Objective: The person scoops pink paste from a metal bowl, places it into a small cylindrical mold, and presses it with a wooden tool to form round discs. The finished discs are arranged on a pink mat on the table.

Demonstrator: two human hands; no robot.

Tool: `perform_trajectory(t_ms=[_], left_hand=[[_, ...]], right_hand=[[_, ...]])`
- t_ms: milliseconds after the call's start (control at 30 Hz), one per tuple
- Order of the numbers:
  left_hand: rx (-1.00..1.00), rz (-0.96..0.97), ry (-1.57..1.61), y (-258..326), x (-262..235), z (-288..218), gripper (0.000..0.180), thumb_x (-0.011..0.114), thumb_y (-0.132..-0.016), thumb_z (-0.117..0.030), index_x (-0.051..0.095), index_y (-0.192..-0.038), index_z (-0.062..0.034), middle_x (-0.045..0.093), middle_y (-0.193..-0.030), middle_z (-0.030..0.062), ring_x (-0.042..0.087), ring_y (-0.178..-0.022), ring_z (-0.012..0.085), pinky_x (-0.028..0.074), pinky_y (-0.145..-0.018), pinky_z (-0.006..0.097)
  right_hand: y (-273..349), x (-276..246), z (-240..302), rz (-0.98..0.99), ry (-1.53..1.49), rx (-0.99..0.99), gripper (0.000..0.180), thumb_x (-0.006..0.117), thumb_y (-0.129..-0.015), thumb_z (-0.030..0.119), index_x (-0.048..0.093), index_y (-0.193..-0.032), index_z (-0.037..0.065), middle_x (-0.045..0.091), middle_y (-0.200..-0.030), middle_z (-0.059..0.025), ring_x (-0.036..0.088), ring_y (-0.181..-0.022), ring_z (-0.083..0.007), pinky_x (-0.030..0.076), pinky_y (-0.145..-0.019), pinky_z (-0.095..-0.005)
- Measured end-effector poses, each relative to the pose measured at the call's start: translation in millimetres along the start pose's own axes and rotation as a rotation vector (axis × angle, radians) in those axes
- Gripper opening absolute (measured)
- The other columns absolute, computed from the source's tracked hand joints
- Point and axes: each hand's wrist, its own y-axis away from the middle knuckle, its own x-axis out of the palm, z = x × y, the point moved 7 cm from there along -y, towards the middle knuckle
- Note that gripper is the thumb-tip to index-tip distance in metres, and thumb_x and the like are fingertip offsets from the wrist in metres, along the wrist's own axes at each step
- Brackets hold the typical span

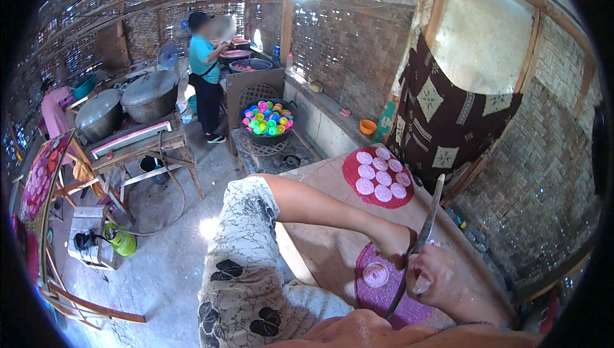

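My right hand (438, 278) is closed in a fist round a long, narrow, curved blade-like tool (426, 226). One end of the tool points away from me and its other end reaches down over a purple sheet (366, 262). A small pale piece shows at my right fingers, too unclear to name. Just left of the tool, my left hand (393, 242) bends down over the sheet, its fingertips mostly hidden. On that sheet lies a single round pinkish disc (375, 276). Farther off on the table, several similar pink-white discs (382, 178) rest on a red-pink round sheet (350, 164).
A wooden table (320, 220) lies under my hands. Beyond it stands a dark basin (291, 136) of colourful cups. A person (206, 70) in a turquoise top stands at the back; another person (52, 108) is near large metal pots (150, 89). A green gas cylinder (121, 239) stands left.
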Motion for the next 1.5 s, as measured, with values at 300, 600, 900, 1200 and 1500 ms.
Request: perform_trajectory(t_ms=[300, 600, 900, 1200, 1500], left_hand=[[-0.18, -0.204, -0.315, 22, -61, -22, 0.028, 0.064, -0.089, -0.015, 0.069, -0.116, -0.008, 0.072, -0.099, 0.0093, 0.068, -0.088, 0.0221, 0.055, -0.082, 0.035], [-0.326, -0.683, 0.594, 49, -30, 70, 0.041, 0.076, -0.088, -0.026, 0.062, -0.123, -0.0096, 0.066, -0.11, 0.0047, 0.062, -0.099, 0.0191, 0.052, -0.086, 0.037], [0.253, -0.88, 1.179, -92, -13, -4, 0.039, 0.056, -0.101, -0.024, 0.048, -0.134, -0.0051, 0.061, -0.126, 0.0137, 0.057, -0.118, 0.026, 0.043, -0.105, 0.04], [0.289, -0.828, 0.861, -104, -56, -21, 0.009, 0.054, -0.096, -0.011, 0.051, -0.098, -0.0036, 0.045, -0.09, 0.0038, 0.043, -0.084, 0.0139, 0.038, -0.079, 0.029], [-0.203, -0.673, 0.572, -154, 31, 36, 0.039, 0.079, -0.086, -0.027, 0.063, -0.108, 0.001, 0.063, -0.105, 0.0056, 0.059, -0.088, 0.0174, 0.049, -0.082, 0.033]], right_hand=[[88, -37, -108, -0.767, -0.334, 0.809, 0.032, 0.048, -0.091, -0.007, 0.04, -0.119, 0.006, 0.046, -0.091, -0.0039, 0.045, -0.072, -0.0094, 0.039, -0.061, -0.0246], [301, -76, -94, -1.923, -0.523, 0.533, 0.012, 0.052, -0.098, 0.011, 0.046, -0.106, 0.017, 0.035, -0.063, 0.0016, 0.033, -0.045, -0.0095, 0.03, -0.037, -0.0254], [334, 59, -111, -2.388, -0.804, 0.723, 0.021, 0.045, -0.105, 0.031, 0.053, -0.108, 0.011, 0.063, -0.088, -0.0081, 0.064, -0.075, -0.0226, 0.056, -0.072, -0.0407], [385, -57, 86, -0.528, 0.731, 1.874, 0.026, 0.062, -0.09, 0.025, 0.072, -0.101, 0.004, 0.071, -0.095, -0.0198, 0.069, -0.088, -0.0354, 0.054, -0.078, -0.0446], [620, -90, 261, 0.753, 0.444, 2.805, 0.026, 0.065, -0.085, 0.017, 0.075, -0.108, 0.009, 0.068, -0.121, -0.0153, 0.064, -0.115, -0.0339, 0.044, -0.1, -0.0557]])
